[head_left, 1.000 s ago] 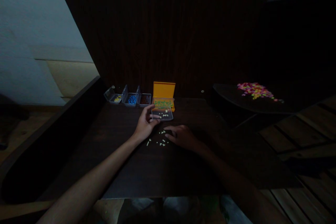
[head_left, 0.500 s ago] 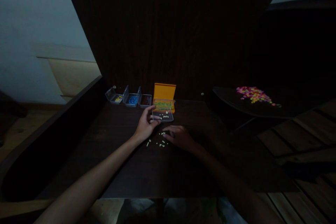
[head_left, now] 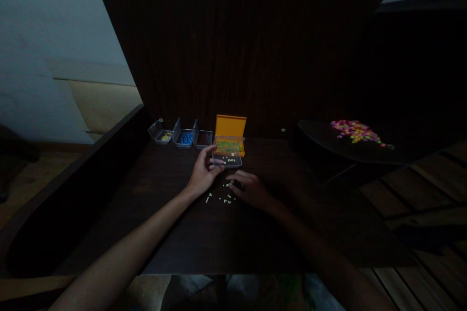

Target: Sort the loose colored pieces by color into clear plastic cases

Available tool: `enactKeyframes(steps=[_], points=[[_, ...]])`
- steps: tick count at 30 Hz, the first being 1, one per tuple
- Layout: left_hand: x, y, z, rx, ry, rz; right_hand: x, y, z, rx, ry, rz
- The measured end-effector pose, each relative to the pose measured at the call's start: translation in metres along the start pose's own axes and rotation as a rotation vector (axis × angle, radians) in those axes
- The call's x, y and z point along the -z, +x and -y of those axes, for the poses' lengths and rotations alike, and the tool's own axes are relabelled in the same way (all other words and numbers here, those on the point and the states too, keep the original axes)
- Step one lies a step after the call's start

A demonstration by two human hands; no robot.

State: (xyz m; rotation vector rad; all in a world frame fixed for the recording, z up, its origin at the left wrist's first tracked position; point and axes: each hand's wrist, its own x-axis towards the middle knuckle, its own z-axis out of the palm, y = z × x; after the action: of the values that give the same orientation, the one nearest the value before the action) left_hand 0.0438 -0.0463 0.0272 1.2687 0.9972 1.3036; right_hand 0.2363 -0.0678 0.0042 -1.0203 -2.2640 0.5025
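My left hand holds a small clear plastic box by its left end, thumb in front and fingers behind and under it. Several tiny pale pieces lie in the box. Below it, my right hand hovers low over the dark tabletop, fingers bent and thumb apart from the forefinger. I see nothing held between them. Loose pale pieces are scattered on the wood beside and under its fingertips.
Behind the clear box stands an open orange case with green pieces. To its left are open clear boxes with dark pieces, blue pieces and yellow pieces. A colourful heap lies on a dark ledge at right.
The view has shifted slightly. My left hand keeps the clear box tilted in nearly the same place. The thumb and forefinger of my right hand have parted a little over the pale pieces.
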Motion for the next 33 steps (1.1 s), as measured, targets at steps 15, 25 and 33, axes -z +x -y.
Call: enactKeyframes(steps=[15,25,33], points=[[-0.0002,-0.0003,-0.0003,-0.026,0.021,0.003,0.0004,-0.0004,0.0030,0.010,0.032,0.020],[-0.0013,-0.0010,0.0000,0.004,0.011,0.010,0.0021,0.0019,0.0035,-0.004,0.055,0.035],[-0.0019,-0.0014,0.0001,-0.010,0.010,0.015,0.0019,0.0024,0.0025,0.013,0.067,0.036]])
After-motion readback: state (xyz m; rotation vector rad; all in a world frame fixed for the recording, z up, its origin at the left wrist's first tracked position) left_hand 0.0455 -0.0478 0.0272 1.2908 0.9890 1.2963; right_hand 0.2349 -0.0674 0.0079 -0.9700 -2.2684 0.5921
